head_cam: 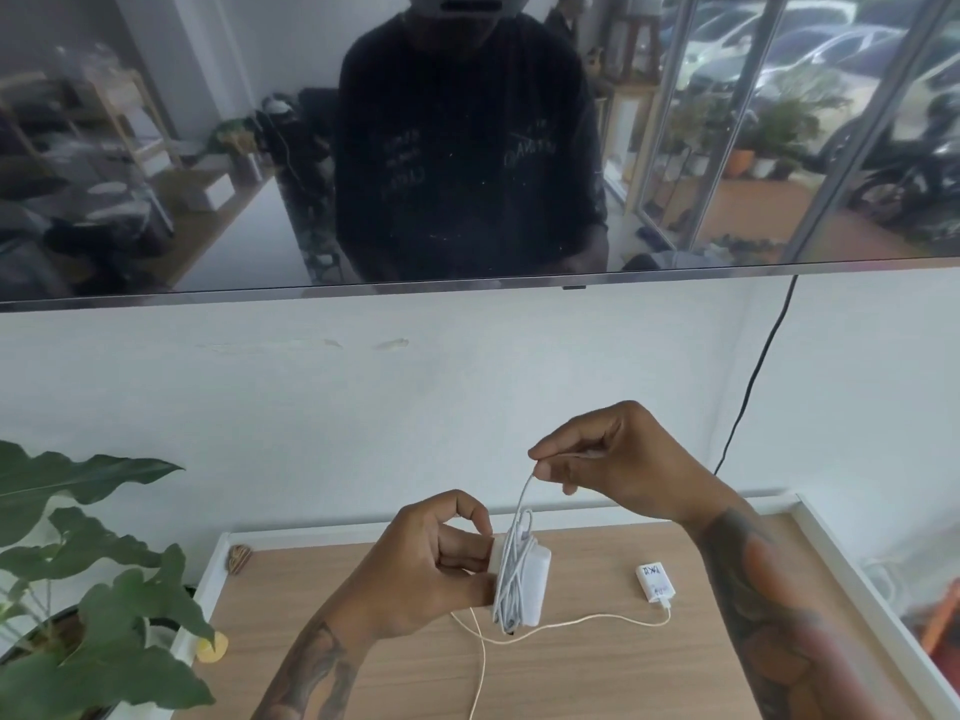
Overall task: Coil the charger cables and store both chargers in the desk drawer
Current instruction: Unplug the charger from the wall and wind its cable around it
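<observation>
Plant: we see green leaves beside the desk.
Left hand: fingers curl around the large white charger, held above the desk.
Cable: wound around that charger.
Right hand: thumb and forefinger pinch the cable end.
Small charger: lies on the desk, cream cable attached; label writing unreadable.

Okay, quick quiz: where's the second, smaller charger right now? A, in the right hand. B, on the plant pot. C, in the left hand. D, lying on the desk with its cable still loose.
D: the small charger lies on the desk, its cable trailing uncoiled across the wood, while both hands are busy with the other charger.
</observation>
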